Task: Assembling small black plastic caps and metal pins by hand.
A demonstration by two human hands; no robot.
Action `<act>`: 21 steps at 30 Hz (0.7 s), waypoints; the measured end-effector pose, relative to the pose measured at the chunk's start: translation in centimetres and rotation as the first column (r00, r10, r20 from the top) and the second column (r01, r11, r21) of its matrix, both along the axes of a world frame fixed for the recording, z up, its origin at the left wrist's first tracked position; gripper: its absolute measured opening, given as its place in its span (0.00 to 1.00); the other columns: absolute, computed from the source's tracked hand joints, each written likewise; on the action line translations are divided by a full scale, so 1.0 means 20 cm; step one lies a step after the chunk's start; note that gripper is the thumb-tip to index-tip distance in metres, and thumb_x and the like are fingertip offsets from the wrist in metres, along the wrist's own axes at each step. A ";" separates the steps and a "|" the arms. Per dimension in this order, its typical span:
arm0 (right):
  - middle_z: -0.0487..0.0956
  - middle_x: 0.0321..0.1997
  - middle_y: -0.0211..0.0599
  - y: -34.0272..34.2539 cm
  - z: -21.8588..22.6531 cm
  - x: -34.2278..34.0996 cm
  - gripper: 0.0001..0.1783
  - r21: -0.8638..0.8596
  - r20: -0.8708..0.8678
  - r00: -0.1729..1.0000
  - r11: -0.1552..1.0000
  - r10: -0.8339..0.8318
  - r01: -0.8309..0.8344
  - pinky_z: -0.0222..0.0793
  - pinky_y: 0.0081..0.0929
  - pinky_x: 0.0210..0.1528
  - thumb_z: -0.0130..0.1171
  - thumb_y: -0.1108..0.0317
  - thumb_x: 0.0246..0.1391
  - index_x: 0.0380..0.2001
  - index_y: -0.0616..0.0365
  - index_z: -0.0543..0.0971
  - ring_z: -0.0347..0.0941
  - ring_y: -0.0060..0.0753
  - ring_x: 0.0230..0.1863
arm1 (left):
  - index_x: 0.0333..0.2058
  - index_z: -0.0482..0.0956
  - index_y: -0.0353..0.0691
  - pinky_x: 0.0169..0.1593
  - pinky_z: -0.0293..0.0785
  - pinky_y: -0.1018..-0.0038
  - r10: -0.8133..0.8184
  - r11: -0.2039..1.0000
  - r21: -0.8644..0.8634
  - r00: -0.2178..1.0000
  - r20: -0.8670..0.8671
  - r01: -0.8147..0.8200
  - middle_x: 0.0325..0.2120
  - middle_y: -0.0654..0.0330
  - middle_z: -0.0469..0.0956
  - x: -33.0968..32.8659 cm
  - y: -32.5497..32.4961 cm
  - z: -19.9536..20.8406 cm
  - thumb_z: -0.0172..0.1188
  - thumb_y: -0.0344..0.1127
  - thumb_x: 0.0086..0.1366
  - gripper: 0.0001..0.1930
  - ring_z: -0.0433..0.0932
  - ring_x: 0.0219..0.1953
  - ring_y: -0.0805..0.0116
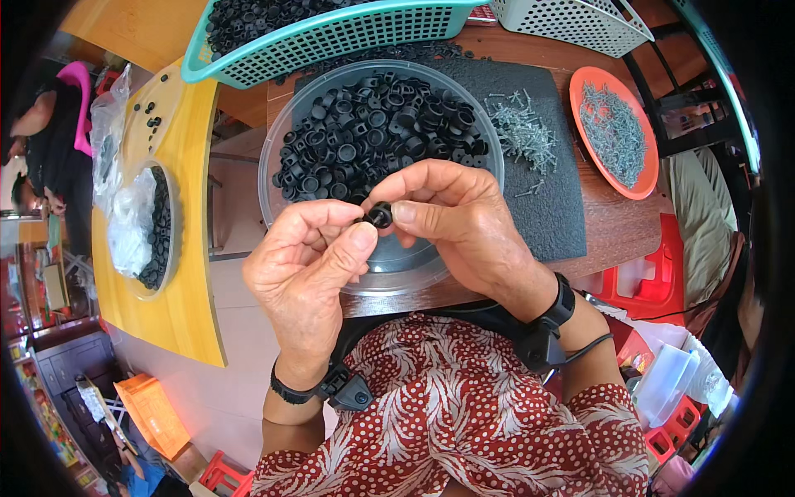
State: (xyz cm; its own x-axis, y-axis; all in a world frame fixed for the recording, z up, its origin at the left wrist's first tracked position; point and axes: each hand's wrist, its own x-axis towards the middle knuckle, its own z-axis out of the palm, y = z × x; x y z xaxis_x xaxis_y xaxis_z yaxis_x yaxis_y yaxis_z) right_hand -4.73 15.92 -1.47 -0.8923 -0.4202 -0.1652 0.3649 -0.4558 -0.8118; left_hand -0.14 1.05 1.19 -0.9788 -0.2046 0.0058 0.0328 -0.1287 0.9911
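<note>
Above the near side of a clear round tub [273, 124], my two hands meet at a small round black plastic cap [380, 215]. My right hand [468, 219] pinches the cap between thumb and index finger, its other fingers curled behind. From the other side, my left hand [306, 261] has its thumb and index fingertip closed on the cap's left edge; any smaller piece between them is too small to tell. Many similar black caps [364, 124] fill the tub. Loose silvery screws [522, 128] lie in a pile on a dark mat [555, 215] to the right.
An orange plate [585, 166] of screws stands at the right. Behind the tub is a teal basket [331, 41] of black parts, with a white basket [571, 25] beside it. A yellow table [186, 273] on the left bears another tub. A person [45, 141] is at far left.
</note>
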 end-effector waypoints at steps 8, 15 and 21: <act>0.79 0.31 0.34 0.00 0.00 0.00 0.10 0.003 0.002 1.000 1.000 -0.007 0.007 0.67 0.17 0.31 0.57 0.78 0.46 0.35 0.64 0.79 0.69 0.19 0.28 | 0.33 0.75 0.30 0.23 0.64 0.88 -0.005 1.000 -0.001 1.000 0.005 0.005 0.23 0.62 0.76 0.00 0.00 -0.01 0.62 0.24 0.55 0.07 0.70 0.21 0.83; 0.79 0.31 0.34 0.00 -0.01 0.00 0.10 0.010 -0.008 1.000 1.000 -0.018 0.018 0.67 0.17 0.31 0.58 0.78 0.46 0.35 0.65 0.78 0.70 0.20 0.28 | 0.33 0.74 0.29 0.22 0.65 0.86 0.009 1.000 -0.026 0.999 0.034 -0.008 0.22 0.58 0.76 0.00 0.02 -0.03 0.61 0.25 0.54 0.09 0.70 0.19 0.78; 0.79 0.32 0.35 0.00 0.00 0.00 0.10 0.018 -0.019 0.999 0.999 -0.036 0.037 0.67 0.18 0.31 0.58 0.78 0.46 0.35 0.65 0.78 0.71 0.21 0.30 | 0.34 0.74 0.30 0.22 0.66 0.86 0.031 0.999 -0.011 0.998 0.063 -0.031 0.23 0.56 0.77 0.00 0.01 -0.03 0.61 0.26 0.54 0.09 0.71 0.19 0.77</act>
State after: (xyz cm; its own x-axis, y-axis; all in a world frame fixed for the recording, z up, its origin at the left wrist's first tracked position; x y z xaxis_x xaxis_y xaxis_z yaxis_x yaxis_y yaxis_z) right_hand -4.63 15.88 -1.52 -0.9100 -0.3844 -0.1554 0.3327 -0.4532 -0.8270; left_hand -0.12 1.31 0.64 -0.9705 -0.2350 -0.0534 -0.0258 -0.1189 0.9926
